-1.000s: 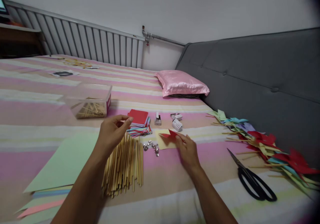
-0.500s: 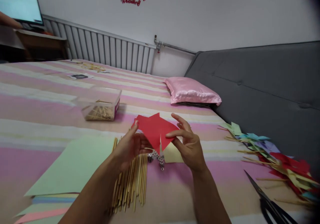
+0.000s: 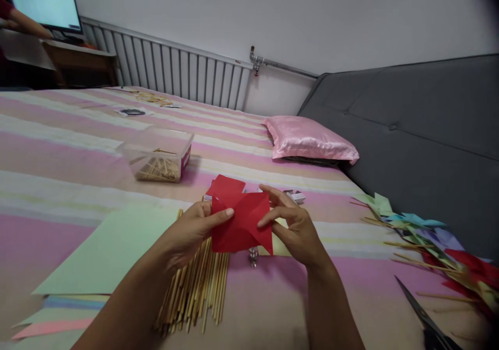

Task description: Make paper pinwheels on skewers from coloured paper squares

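Observation:
Both my hands hold a red paper square (image 3: 241,222) with cut corners, raised a little above the striped bed (image 3: 58,152). My left hand (image 3: 193,230) pinches its left side with thumb on top. My right hand (image 3: 294,228) pinches its right edge between thumb and fingers. Under the paper lie a bundle of wooden sticks (image 3: 197,287), some small silver bells (image 3: 253,256) and a yellow paper sheet (image 3: 280,246). A stack of small coloured squares topped with red (image 3: 226,186) sits just behind the held paper.
Large pastel sheets (image 3: 105,251) lie at the left. A clear box of sticks (image 3: 158,155) stands further back. Finished paper pinwheels (image 3: 432,241) and black scissors (image 3: 424,319) lie at the right by the grey headboard (image 3: 429,131). A pink pillow (image 3: 310,142) lies behind. Another person's arm (image 3: 23,22) reaches toward a monitor (image 3: 42,1).
My right hand picked the red paper up off the yellow sheet, and my left hand came over from the sticks to grip it. The paper has since dropped slightly and turned.

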{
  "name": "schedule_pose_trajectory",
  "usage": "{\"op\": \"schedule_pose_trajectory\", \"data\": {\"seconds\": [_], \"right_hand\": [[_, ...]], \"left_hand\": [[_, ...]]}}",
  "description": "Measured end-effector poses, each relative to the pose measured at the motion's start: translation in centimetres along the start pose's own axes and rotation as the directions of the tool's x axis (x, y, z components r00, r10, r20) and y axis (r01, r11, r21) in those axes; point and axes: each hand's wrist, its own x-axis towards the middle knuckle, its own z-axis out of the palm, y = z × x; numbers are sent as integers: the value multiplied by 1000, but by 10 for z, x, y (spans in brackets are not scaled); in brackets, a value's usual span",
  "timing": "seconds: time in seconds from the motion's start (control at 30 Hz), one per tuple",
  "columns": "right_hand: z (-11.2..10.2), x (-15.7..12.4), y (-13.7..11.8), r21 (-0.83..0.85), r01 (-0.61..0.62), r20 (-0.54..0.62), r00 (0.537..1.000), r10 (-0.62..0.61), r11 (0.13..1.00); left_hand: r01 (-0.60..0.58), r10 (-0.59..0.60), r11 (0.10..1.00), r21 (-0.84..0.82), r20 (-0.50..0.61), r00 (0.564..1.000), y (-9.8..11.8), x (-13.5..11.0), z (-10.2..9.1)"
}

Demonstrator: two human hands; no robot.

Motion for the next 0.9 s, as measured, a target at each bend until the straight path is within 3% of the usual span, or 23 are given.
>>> {"op": "schedule_pose_trajectory", "data": {"seconds": [0.27,0.47,0.53,0.63,0.73,0.8,0.9], "right_hand": [[1,1,0,259,-181,-125,968,218,949],[8,2,-11,112,-288,-289,906,308,951],[10,1,-16,110,-311,-268,905,329,944],[14,-2,-24,159,-366,-118,915,385,917],[19,-5,-29,180,-387,41,921,386,904],[23,-5,-29,182,-360,71,933,353,915],[26,-3,-26,216,-268,25,963,269,939]], "left_hand": [[-71,90,991,112,-174,981,-1,2,-1],[-79,117,981,176,-213,970,-4,5,-2],[-78,121,976,201,-211,970,-5,6,-1],[-111,172,942,316,-174,970,-7,5,3],[-241,325,810,534,-68,943,-9,3,11],[-371,463,655,658,39,886,-11,2,15],[-502,591,455,735,173,788,-14,2,17]]}}
